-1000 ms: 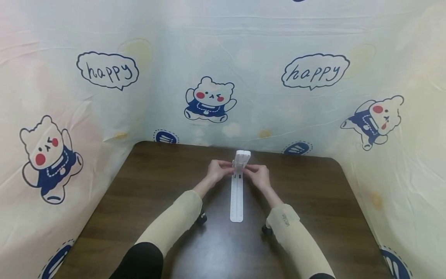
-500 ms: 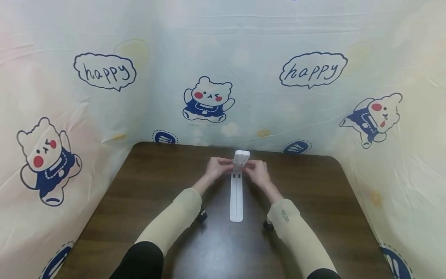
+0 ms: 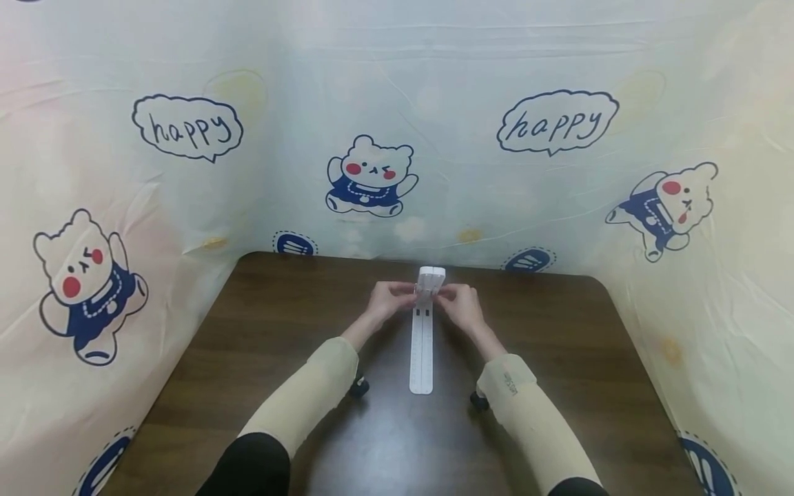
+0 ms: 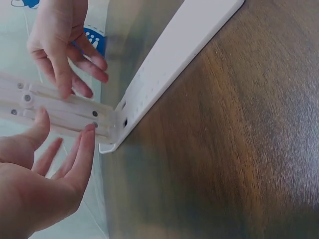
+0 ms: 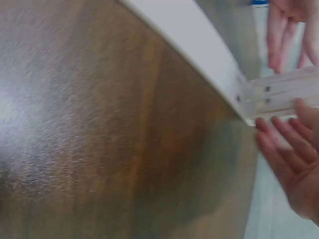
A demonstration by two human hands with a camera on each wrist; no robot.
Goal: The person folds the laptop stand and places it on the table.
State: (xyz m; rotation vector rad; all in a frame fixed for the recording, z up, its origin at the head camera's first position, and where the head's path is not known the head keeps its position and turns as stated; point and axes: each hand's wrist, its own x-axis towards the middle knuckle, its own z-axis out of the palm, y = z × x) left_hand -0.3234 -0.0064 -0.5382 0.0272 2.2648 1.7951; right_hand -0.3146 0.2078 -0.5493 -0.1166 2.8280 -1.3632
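A white plastic hinged stand lies lengthwise at the middle back of the table, its long flat base pointing towards me. From the base's far end rises a jointed upright part, tilted, with small dark screws or holes on its face. My left hand grips the upright's left edge, thumb on the near face and fingers along the side. On the opposite edge my right hand holds it likewise between thumb and fingers. Two dark slots show in the base near the hinge. The upright's back is hidden.
The brown wooden table carries the stand near its far edge. Behind it and at both sides hangs a pale curtain printed with bears and words. Dark wrist-worn devices sit under the forearms.
Both hands have shifted slightly upward along the upright, uncovering more of the slots near the hinge. The base stays in place.
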